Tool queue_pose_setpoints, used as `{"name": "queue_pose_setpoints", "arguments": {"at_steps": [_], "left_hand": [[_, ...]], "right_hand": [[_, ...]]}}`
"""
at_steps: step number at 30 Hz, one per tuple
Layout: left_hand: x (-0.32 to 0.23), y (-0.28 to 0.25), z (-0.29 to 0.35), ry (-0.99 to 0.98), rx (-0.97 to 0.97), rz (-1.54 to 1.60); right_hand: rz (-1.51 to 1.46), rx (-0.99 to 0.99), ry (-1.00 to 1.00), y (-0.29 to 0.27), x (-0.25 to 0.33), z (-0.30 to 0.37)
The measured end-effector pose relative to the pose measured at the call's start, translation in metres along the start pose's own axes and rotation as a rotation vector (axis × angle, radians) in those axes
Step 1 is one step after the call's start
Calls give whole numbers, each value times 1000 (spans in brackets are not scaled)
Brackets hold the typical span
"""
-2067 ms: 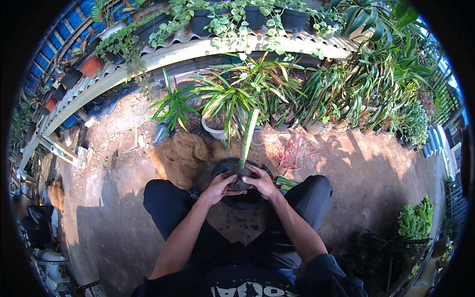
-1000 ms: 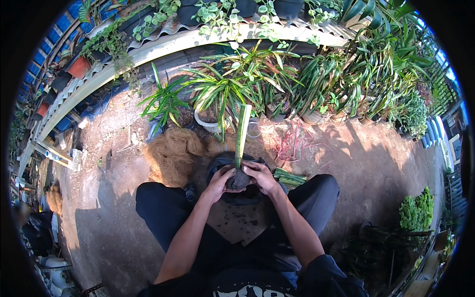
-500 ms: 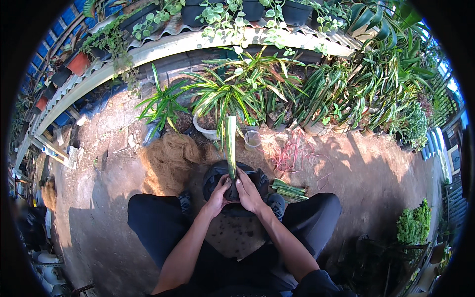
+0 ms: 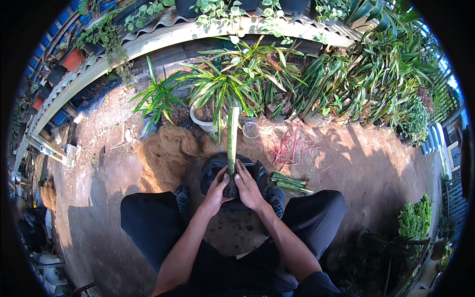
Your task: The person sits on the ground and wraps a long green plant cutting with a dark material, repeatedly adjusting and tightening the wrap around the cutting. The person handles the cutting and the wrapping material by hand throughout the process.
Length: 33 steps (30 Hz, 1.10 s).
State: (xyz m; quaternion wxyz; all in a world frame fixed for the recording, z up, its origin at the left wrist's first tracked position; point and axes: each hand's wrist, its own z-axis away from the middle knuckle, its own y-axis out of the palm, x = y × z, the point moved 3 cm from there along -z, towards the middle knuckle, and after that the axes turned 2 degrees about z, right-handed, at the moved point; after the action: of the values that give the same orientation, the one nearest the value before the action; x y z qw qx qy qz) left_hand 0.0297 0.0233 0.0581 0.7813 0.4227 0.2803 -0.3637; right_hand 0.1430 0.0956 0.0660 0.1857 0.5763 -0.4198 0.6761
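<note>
Left hand (image 4: 214, 193) and right hand (image 4: 248, 192), fingers clamped on the dark lump (image 4: 230, 189) beneath the leaf (image 4: 232, 141), seemingly compact it, needing even pressure next.

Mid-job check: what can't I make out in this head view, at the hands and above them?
1. Base of the leaf cutting: head view, hidden by the dark clump and hands.
2. Some fingers of the left hand and right hand: head view, behind the clump.
3. Black container's contents: head view, hands and shadow.
4. Black pot: head view, cut by top edge.
</note>
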Motion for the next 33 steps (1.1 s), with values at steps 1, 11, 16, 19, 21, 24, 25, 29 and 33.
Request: {"name": "queue_pose_setpoints", "arguments": {"at_steps": [1, 11, 16, 19, 21, 24, 25, 29, 33], "left_hand": [[-1, 1, 1, 27, -3, 17], [5, 4, -4, 138, -62, 102], [8, -2, -12, 173, -75, 130], [11, -4, -14, 158, -76, 32], [10, -5, -13, 135, -55, 67], [4, -9, -10, 99, 33, 114], [1, -10, -7, 91, 67, 126], [-4, -11, -2, 53, 133, 98], [-1, -11, 0, 17, 120, 63]], "right_hand": [[-31, -39, -27, -2, 1, 0], [-85, -246, -33, 2, -5, 3], [-134, -251, -71, 4, -13, -2], [-269, -182, 18, 3, -19, -4], [-410, -93, 197, 0, -25, -5], [-679, 82, 410, -8, -30, -4], [-676, 106, 416, -10, -30, -3], [-712, 147, 413, -12, -29, 1], [-717, 147, 461, -11, -31, 7]]}}
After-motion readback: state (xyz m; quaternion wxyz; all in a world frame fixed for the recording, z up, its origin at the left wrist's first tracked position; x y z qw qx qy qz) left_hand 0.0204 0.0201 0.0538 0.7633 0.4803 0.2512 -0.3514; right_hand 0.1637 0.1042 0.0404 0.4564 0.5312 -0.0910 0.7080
